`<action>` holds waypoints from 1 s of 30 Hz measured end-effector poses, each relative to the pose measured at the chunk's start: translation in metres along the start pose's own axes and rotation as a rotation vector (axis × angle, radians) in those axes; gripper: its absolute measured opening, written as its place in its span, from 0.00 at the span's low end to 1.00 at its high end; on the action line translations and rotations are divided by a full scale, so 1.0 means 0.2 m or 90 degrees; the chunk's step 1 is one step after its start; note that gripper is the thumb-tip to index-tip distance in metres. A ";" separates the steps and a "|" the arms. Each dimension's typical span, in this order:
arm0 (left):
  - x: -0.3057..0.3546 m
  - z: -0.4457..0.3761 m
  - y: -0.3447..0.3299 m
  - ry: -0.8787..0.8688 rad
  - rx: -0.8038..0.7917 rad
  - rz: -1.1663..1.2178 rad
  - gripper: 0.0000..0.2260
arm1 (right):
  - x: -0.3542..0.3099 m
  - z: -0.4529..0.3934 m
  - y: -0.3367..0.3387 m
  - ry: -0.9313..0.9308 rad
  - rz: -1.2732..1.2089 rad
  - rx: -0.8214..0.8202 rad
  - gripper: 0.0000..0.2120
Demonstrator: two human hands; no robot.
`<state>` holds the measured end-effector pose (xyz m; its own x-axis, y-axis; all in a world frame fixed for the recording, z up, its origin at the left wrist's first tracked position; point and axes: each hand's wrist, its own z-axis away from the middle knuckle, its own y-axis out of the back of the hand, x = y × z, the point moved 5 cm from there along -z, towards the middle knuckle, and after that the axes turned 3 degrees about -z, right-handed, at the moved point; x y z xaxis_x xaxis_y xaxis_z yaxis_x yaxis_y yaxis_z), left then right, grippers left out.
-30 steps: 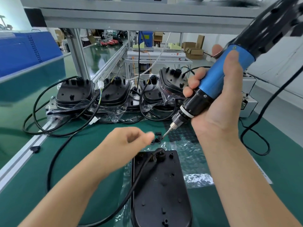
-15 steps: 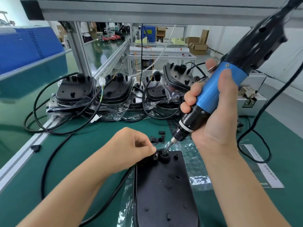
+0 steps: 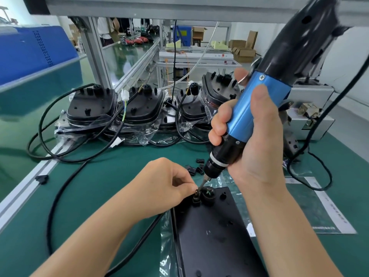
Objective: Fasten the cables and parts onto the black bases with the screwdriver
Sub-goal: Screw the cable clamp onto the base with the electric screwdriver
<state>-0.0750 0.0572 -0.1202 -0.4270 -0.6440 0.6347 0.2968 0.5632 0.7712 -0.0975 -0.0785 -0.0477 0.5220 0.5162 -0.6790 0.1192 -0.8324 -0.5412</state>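
Observation:
A flat black base [image 3: 215, 236] lies on the green mat in front of me, on a clear plastic bag. A black cable [image 3: 139, 244] runs to the round socket [image 3: 208, 194] at its far edge. My left hand [image 3: 163, 186] pinches a small black clamp part [image 3: 196, 196] beside that socket. My right hand [image 3: 251, 140] grips the blue and black electric screwdriver [image 3: 257, 104], tilted, its bit tip [image 3: 201, 184] down at the clamp part.
Several finished black bases [image 3: 139, 104] with looped cables, in plastic bags, stand in a row at the back. Loose small black clamps [image 3: 196, 166] lie behind the base. A grey box [image 3: 311, 116] sits at right; the screwdriver's cord [image 3: 323, 176] loops over a paper sheet.
The screwdriver came down from above the loose clamps; its bit now sits on the clamp part. My left hand moved to the base's socket and pinches that part.

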 end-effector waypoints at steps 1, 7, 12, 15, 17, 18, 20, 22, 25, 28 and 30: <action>0.00 0.00 0.00 0.003 0.001 0.005 0.06 | 0.00 0.00 -0.01 0.005 0.012 -0.013 0.20; 0.00 0.00 0.00 0.017 0.000 0.015 0.05 | 0.00 0.02 -0.04 0.024 0.064 -0.056 0.21; 0.00 0.01 0.00 0.023 -0.003 0.022 0.06 | 0.03 0.03 -0.05 0.022 0.104 -0.079 0.20; 0.01 0.01 0.00 0.019 0.004 0.016 0.10 | 0.05 0.04 -0.08 0.014 0.107 -0.106 0.17; 0.02 0.01 0.00 0.021 0.005 0.016 0.16 | 0.05 0.04 -0.10 0.009 0.108 -0.127 0.15; 0.02 0.01 0.00 0.024 0.003 0.020 0.18 | 0.06 0.04 -0.10 0.005 0.107 -0.134 0.15; 0.02 0.01 0.00 0.028 -0.001 0.029 0.20 | 0.07 0.04 -0.12 0.002 0.106 -0.148 0.15; 0.01 0.01 0.00 0.030 -0.005 0.032 0.20 | 0.07 0.04 -0.12 -0.002 0.105 -0.155 0.15; 0.01 0.00 0.00 0.021 -0.003 0.031 0.17 | 0.08 0.02 -0.11 -0.024 0.082 -0.169 0.18; 0.01 0.00 0.00 0.012 0.002 0.031 0.13 | 0.08 0.01 -0.09 -0.058 0.035 -0.193 0.18; 0.00 0.01 0.00 0.012 0.007 0.034 0.13 | 0.09 0.01 -0.09 -0.083 0.008 -0.212 0.18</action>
<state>-0.0769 0.0572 -0.1205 -0.3942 -0.6222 0.6763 0.3091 0.6033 0.7352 -0.0916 -0.0535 -0.0509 0.4158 0.5087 -0.7539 0.3927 -0.8481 -0.3557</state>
